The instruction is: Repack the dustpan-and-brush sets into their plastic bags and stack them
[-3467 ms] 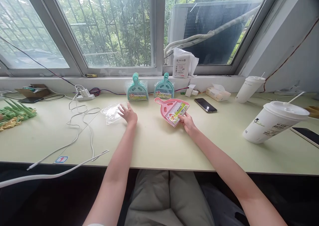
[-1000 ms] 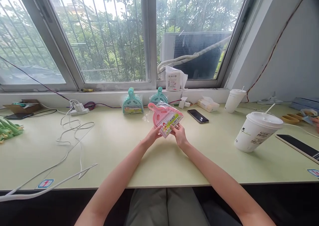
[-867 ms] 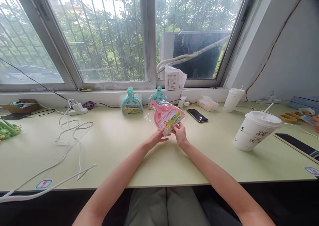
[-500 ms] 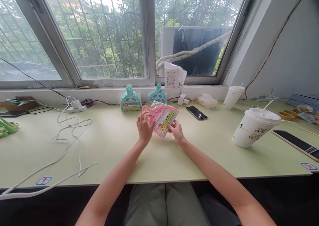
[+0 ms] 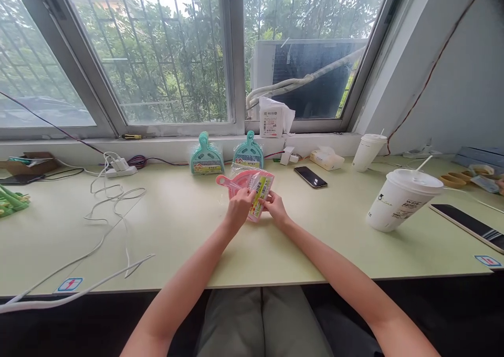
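A pink mini dustpan and brush set (image 5: 244,179) in clear plastic wrap, with a yellow-green label, is tilted above the table in front of me. My right hand (image 5: 276,208) grips its lower right edge, thumb on the front. Across the middle of the set lies my left hand (image 5: 238,210), its fingers closed at the wrap beside the label; the fingertips are partly hidden. The pink handle sticks out to the upper left. Behind it, two stacks of wrapped teal dustpan sets, a left one (image 5: 205,157) and a right one (image 5: 249,151), lean upright against the wall.
A black phone (image 5: 311,177) and a tissue pack (image 5: 326,158) lie to the right. Further right stand a large white cup (image 5: 401,202) with a straw, a second cup (image 5: 368,152) and a tablet-like device (image 5: 470,226). White cables (image 5: 114,212) sprawl across the left of the table (image 5: 177,241).
My left hand has moved from the set's left side rightward onto its front, near the label. The pink set has turned slightly, its handle now further left; my right hand keeps its hold.
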Demonstrator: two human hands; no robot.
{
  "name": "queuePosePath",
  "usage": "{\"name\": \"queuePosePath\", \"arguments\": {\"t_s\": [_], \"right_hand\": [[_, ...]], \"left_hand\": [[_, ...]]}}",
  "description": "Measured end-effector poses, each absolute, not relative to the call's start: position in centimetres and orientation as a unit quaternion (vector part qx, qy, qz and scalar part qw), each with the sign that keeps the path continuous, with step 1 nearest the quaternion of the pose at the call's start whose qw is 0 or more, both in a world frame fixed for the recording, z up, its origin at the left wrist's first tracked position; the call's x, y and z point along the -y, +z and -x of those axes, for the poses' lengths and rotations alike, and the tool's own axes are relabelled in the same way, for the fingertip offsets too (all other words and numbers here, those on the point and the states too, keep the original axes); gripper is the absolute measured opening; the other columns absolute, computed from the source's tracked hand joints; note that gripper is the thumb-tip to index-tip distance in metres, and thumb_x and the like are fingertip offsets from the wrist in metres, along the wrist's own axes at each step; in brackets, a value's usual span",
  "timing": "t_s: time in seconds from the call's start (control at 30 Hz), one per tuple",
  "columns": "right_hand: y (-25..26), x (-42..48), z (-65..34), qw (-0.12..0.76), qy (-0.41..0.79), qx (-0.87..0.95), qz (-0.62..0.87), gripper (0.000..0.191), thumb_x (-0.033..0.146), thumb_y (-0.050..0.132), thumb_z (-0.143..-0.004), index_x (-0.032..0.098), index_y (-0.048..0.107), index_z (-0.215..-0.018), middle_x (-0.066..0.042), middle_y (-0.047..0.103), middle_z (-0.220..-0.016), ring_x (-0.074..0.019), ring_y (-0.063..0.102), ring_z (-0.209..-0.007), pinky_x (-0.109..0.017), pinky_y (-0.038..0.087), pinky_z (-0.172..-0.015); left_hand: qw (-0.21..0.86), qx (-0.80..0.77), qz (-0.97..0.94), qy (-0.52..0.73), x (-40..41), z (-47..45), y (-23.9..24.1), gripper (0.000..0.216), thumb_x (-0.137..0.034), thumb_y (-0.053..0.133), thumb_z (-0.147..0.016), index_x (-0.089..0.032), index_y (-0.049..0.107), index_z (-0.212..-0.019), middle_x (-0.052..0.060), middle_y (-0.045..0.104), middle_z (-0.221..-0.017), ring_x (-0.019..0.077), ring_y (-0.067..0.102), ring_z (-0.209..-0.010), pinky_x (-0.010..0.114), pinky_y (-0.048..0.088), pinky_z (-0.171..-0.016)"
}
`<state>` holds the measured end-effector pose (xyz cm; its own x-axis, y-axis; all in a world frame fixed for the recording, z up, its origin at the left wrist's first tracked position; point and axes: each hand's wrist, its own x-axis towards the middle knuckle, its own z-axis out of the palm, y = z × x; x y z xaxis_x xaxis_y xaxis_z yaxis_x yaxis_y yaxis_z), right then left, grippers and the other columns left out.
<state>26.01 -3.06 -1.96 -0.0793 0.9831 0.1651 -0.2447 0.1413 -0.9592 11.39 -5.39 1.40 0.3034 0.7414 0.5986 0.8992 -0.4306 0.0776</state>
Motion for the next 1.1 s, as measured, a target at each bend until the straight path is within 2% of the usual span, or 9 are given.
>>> {"name": "queuePosePath", "arguments": {"t_s": [0.23, 0.4, 0.6, 0.9, 1.1], "right_hand": [[-2.3, 2.9, -26.0, 0.572, 0.535, 0.490, 0.383, 0.047, 0.036, 0.078, -0.060, 0.019, 0.060, -0.100, -0.004, 0.072, -0.087, -0.0196, 0.068, -0.073, -0.034, 0.061, -0.060], [-1.9, 3.0, -26.1, 0.581, 0.532, 0.481, 0.386, 0.046, 0.036, 0.078, -0.061, 0.019, 0.060, -0.099, -0.005, 0.072, -0.087, -0.0189, 0.068, -0.072, -0.034, 0.060, -0.061], [-1.9, 3.2, -26.1, 0.582, 0.539, 0.475, 0.381, 0.045, 0.036, 0.078, -0.061, 0.019, 0.060, -0.099, -0.004, 0.072, -0.086, -0.0182, 0.067, -0.071, -0.034, 0.060, -0.061], [-1.9, 3.4, -26.2, 0.601, 0.537, 0.461, 0.372, 0.045, 0.039, 0.077, -0.062, 0.019, 0.059, -0.099, -0.004, 0.072, -0.088, -0.0188, 0.069, -0.074, -0.036, 0.061, -0.069], [-2.1, 3.1, -26.4, 0.609, 0.530, 0.450, 0.381, 0.046, 0.040, 0.076, -0.063, 0.019, 0.060, -0.101, -0.004, 0.072, -0.088, -0.0195, 0.069, -0.075, -0.036, 0.061, -0.068]], "left_hand": [[0.158, 0.519, 0.793, -0.277, 4.9, -11.9, 0.9, 0.028, -0.011, 0.040, -0.087, -0.015, 0.062, -0.103, 0.015, 0.059, -0.095, 0.0256, 0.055, -0.092, 0.031, 0.049, -0.068], [0.165, 0.516, 0.781, -0.310, 5.2, -12.3, 0.5, 0.044, -0.010, 0.038, -0.086, -0.017, 0.053, -0.128, 0.016, 0.059, -0.111, 0.0280, 0.053, -0.101, 0.034, 0.050, -0.071], [0.159, 0.513, 0.773, -0.337, 5.6, -13.0, -0.1, 0.055, -0.013, 0.040, -0.087, -0.018, 0.040, -0.141, 0.016, 0.055, -0.119, 0.0289, 0.050, -0.108, 0.043, 0.045, -0.091], [0.121, 0.492, 0.784, -0.359, 5.5, -13.2, 0.1, 0.048, -0.016, 0.039, -0.088, -0.018, 0.049, -0.134, 0.018, 0.053, -0.121, 0.0314, 0.049, -0.110, 0.049, 0.037, -0.097], [0.076, 0.473, 0.809, -0.340, 4.7, -13.1, -0.5, 0.040, -0.015, 0.041, -0.087, -0.019, 0.055, -0.125, 0.018, 0.055, -0.114, 0.0302, 0.051, -0.107, 0.045, 0.044, -0.090]]}}
